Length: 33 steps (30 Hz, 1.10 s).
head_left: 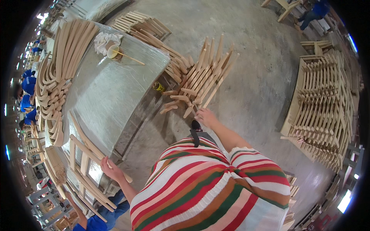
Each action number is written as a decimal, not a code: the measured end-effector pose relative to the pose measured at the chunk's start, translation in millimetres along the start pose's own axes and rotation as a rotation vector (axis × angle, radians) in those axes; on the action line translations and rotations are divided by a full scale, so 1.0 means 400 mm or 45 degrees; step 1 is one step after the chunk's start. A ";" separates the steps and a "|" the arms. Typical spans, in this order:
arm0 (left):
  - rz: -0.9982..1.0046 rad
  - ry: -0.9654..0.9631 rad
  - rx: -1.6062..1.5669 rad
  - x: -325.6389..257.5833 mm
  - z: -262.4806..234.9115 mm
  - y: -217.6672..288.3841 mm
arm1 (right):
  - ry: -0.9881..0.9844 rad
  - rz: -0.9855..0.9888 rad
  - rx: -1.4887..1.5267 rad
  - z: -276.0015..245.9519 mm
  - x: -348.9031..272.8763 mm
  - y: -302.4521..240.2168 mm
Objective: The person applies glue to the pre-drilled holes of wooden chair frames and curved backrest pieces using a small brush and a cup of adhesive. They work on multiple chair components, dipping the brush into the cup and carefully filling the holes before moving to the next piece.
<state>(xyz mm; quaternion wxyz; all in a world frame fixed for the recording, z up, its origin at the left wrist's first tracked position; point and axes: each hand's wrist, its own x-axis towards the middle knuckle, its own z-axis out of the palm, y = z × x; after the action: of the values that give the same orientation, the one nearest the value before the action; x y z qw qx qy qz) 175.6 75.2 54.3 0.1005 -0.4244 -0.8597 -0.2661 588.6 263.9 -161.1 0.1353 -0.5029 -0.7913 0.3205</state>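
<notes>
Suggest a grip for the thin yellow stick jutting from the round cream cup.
Probably pinch the stick near its free right end, coming from the right: the straight shaft projects clear of the cup there, while its left end overlaps the cup's mouth.

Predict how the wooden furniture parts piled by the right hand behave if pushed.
Likely stiff: the wooden furniture parts look mostly straight, not sagging. Probably apt to shift unevenly: ends splay at different angles, though some may be joined.

Cup (113,51) on table (108,92); rod pile (204,75) right of table; rack stack (320,100) farther right.
</notes>
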 end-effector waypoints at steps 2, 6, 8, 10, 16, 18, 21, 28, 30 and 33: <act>-0.115 0.011 -0.099 -0.013 0.012 -0.006 | 0.072 0.013 0.015 -0.055 -0.032 0.032; 0.073 0.025 -0.012 -0.020 0.014 -0.009 | 0.367 0.409 0.400 -0.175 0.059 0.074; -0.027 0.077 -0.210 -0.025 0.039 0.037 | 0.643 0.690 0.742 -0.291 0.125 0.058; 0.118 0.055 -0.168 -0.002 0.045 0.094 | 1.068 1.072 1.193 -0.438 0.159 0.048; 0.250 -0.240 -0.657 -0.058 0.090 0.180 | 1.115 0.391 1.277 -0.813 0.100 -0.116; 0.390 -0.474 -0.723 -0.097 0.096 0.229 | 0.883 0.066 1.361 -0.879 0.093 -0.335; 0.724 -0.628 -0.798 -0.118 0.091 0.317 | 0.625 -0.392 1.427 -0.959 0.026 -0.665; 0.413 -0.506 -1.273 -0.184 0.064 0.337 | -0.116 -1.213 1.229 -1.029 -0.022 -1.232; 0.187 -0.512 -1.298 -0.178 0.005 0.296 | -0.044 -1.223 0.969 -0.979 0.007 -1.373; -0.004 -0.268 -1.504 -0.224 0.003 0.221 | 0.096 -1.445 0.081 -0.887 0.012 -1.556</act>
<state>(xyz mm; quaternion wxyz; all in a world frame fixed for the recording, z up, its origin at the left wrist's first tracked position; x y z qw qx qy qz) 300.5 59.4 50.4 -0.2383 -0.4312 -0.5723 -0.6555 335.5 219.8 507.6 0.3295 -0.0058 -0.9220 0.2033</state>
